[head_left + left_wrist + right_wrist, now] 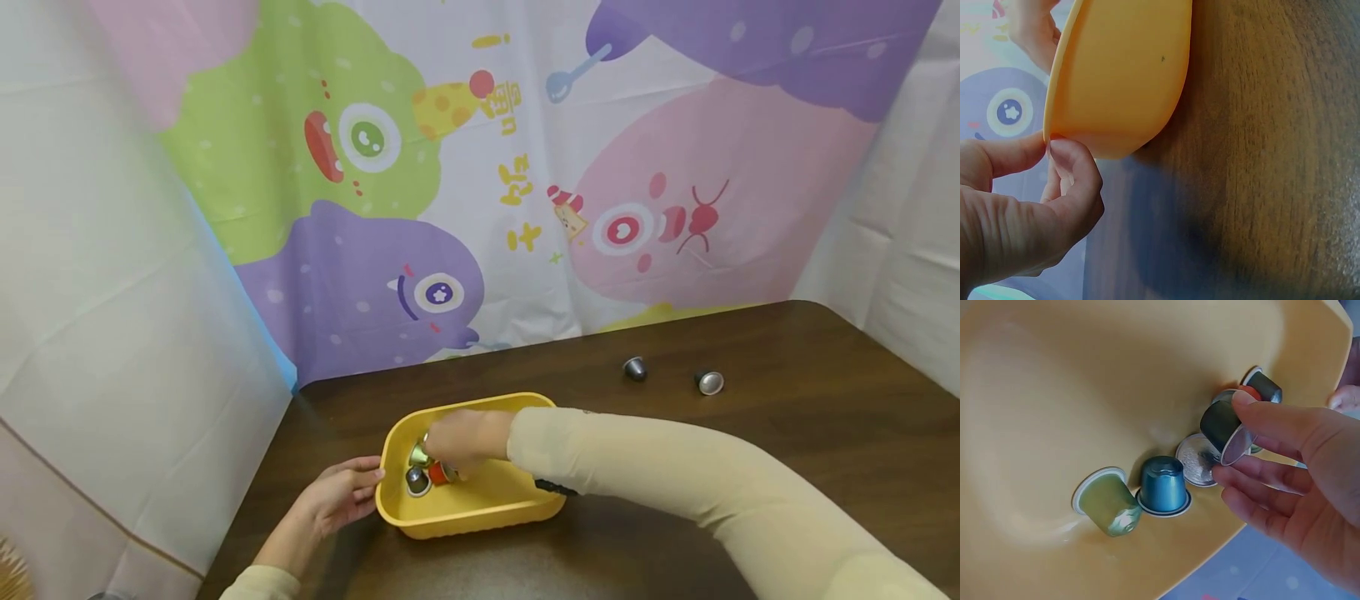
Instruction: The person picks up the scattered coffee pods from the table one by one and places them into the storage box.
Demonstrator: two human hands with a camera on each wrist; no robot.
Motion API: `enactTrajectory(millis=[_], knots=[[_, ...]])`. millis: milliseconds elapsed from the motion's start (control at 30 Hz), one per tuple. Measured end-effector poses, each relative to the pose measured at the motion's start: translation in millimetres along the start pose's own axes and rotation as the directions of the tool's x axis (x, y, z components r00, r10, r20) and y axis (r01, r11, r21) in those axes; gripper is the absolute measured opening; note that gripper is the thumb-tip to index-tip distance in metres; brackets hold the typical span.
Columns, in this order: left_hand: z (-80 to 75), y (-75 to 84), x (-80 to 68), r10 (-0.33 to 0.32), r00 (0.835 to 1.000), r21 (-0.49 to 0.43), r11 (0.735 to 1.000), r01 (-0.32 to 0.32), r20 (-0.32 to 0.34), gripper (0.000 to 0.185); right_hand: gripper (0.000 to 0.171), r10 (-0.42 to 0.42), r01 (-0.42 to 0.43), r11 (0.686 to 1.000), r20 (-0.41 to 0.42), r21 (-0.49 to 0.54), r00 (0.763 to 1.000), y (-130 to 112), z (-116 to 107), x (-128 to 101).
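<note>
My right hand (1297, 487) pinches a dark capsule (1222, 428) by its rim and side over the yellow tub (1085, 375). It looks light, slick and easily dented, so a gentle grip suits. My left hand (1029, 206) pinches the tub's rim.

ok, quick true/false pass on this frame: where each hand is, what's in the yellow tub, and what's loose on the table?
1. The right hand pinches a dark capsule over the yellow tub. True.
2. The left hand lies flat on the table, clear of the tub. False: its fingers touch the tub's rim at the left end.
3. A blue capsule stands in the tub beside a green capsule. True.
4. The tub is empty. False: several capsules lie in it.
5. Two capsules sit loose on the brown table. True.
</note>
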State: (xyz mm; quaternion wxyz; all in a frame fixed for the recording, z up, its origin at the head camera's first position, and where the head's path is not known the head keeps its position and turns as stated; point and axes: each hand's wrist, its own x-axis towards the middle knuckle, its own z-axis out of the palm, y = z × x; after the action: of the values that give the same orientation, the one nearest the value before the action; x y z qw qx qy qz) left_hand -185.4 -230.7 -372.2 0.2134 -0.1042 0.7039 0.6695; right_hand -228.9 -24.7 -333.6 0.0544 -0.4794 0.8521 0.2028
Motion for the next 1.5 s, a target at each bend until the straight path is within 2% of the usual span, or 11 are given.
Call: enactTrajectory(millis=[400, 567, 767, 1067, 1267, 1367, 1500], knots=[[-0.4, -0.5, 0.3, -0.001, 1.0, 0.01, 1.0, 0.001, -0.007, 0.049, 0.033, 0.08, -0.08, 0.997, -0.038, -0.007, 0.996, 2.1, 8.1, 6.3], [0.4, -0.6, 0.8, -0.007, 0.999, 0.011, 1.0, 0.008, -0.034, 0.045, 0.034, 0.09, -0.089, 0.996, -0.034, 0.019, 0.995, 1.6, 9.9, 8.0], [-0.8, 0.0, 1.4, 0.0, 1.0, 0.006, 1.0, 0.0, -0.01, 0.048, 0.033, 0.098, -0.097, 0.994, -0.036, 0.044, 0.995, 0.1, 10.5, 8.9], [-1.5, -0.9, 2.4, 0.0, 1.0, 0.007, 1.0, 0.0, -0.004, 0.047, 0.028, 0.085, -0.082, 0.992, -0.024, 0.101, 0.996, 4.9, 7.9, 3.5], [-3.2, -1.7, 3.4, 0.006, 1.0, 0.011, 1.0, -0.006, -0.002, 0.048, 0.02, 0.001, -0.005, 0.993, 0.037, 0.116, 0.999, 13.6, 1.1, -4.0], [-3.3, -1.8, 2.7, 0.01, 1.0, 0.01, 1.0, -0.01, 0.004, 0.048, 0.023, -0.022, 0.011, 0.987, 0.064, 0.158, 0.998, 17.4, 0.7, -10.1], [-2.1, -1.6, 1.0, 0.013, 1.0, 0.004, 1.0, -0.013, 0.005, 0.046, 0.023, 0.001, -0.022, 0.969, 0.086, 0.246, 0.996, 22.3, 1.8, -23.0]])
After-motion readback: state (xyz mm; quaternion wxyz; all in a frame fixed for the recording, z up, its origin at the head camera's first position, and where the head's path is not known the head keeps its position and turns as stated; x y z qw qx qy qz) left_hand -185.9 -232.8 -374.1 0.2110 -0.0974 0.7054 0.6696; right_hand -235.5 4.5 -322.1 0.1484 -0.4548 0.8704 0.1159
